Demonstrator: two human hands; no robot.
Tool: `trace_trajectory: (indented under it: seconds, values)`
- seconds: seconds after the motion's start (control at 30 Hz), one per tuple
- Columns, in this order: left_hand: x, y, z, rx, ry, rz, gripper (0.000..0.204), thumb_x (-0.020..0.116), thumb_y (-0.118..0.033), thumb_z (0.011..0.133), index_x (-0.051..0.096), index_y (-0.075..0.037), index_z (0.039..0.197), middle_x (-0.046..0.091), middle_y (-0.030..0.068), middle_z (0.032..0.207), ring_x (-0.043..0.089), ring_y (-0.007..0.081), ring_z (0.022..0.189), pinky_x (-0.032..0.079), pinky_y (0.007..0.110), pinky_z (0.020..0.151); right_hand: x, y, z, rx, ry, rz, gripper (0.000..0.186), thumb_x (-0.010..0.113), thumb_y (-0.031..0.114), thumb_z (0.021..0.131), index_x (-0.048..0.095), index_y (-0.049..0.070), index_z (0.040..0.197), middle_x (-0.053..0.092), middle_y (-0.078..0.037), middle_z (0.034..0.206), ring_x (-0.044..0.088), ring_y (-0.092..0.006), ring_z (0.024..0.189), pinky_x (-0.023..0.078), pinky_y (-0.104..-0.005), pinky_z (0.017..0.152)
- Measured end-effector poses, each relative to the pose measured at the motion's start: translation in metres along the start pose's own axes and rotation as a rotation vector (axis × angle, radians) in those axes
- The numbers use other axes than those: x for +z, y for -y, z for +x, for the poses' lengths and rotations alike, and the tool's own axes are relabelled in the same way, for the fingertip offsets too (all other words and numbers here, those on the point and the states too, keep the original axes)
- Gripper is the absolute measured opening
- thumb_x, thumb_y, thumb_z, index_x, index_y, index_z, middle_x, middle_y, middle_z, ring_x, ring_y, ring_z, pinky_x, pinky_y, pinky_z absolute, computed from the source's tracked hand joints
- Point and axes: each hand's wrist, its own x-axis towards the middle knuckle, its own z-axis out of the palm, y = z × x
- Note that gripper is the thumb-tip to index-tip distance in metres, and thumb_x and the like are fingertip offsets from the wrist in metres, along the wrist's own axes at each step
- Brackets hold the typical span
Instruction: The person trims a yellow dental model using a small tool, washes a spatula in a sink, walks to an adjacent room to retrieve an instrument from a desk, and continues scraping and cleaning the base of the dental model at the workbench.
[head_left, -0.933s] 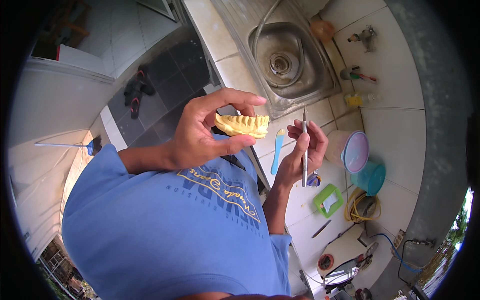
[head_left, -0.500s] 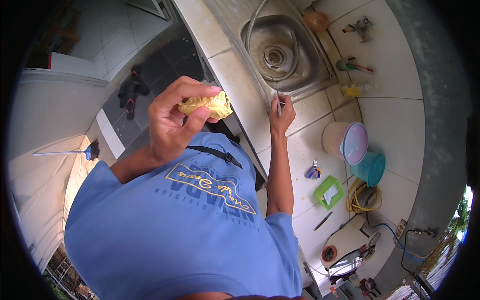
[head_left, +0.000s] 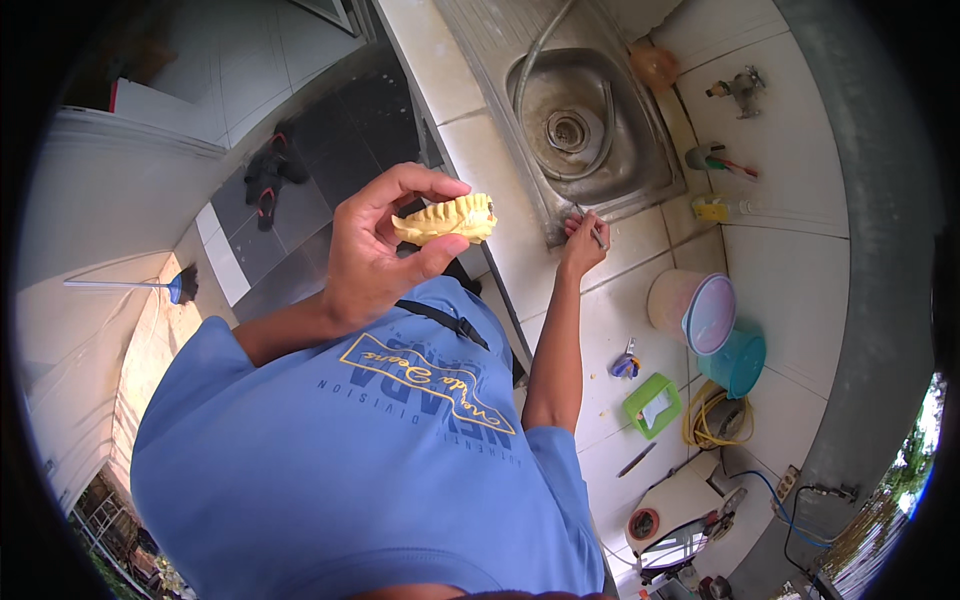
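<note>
My left hand [head_left: 375,250] is raised in front of the blue shirt, left of the counter's edge. Between its thumb and fingers it pinches a pale yellow piece [head_left: 440,221] with a row of tooth-like ridges, resembling a plaster dental cast. The piece's right end has a darker spot. Over the counter, just below the near corner of the sink, my right hand [head_left: 584,246] is closed round a thin grey tool [head_left: 598,238]. The tool's shape is mostly hidden by the fingers, and it is apart from the yellow piece.
A steel sink [head_left: 650,165] with a hose [head_left: 522,95] lies beyond my right hand. Along the tiled counter [head_left: 610,295] are a lidded tub [head_left: 672,300], a teal container [head_left: 738,365], a green tray [head_left: 632,402], a coiled yellow cable [head_left: 700,425] and a knife-like tool [head_left: 636,460].
My left hand has moved right with the yellow piece, whose ridges now show more clearly. My right hand has turned with the tool near the sink corner. The whole view has shifted slightly.
</note>
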Motion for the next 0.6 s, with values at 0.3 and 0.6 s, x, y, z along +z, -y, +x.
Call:
trace_trajectory:
  seconds: [0.3,0.6]
  values:
    - [0.008,-0.007,0.013,0.103,0.105,0.052,0.039,0.079,-0.001,0.075,0.058,0.001,0.108,0.058,0.0087,0.103,0.059,0.0130,0.098,0.049,0.026,0.087,-0.021,0.170,-0.118,-0.441,0.154,0.106,0.014,0.058,0.010,0.094,0.057,-0.002,0.100,0.065,-0.013,0.089,0.066,-0.0188,0.079,0.054,-0.0320,0.077]
    - [0.019,-0.012,0.014,0.137,0.186,0.067,0.040,0.083,-0.003,0.073,0.058,0.000,0.104,0.060,0.0119,0.102,0.061,0.0154,0.095,0.051,0.028,0.083,-0.012,0.244,-0.174,-0.986,0.392,0.194,0.022,0.069,0.000,0.082,0.052,-0.002,0.096,0.064,-0.016,0.076,0.068,-0.0317,0.083,0.057,-0.0424,0.080]
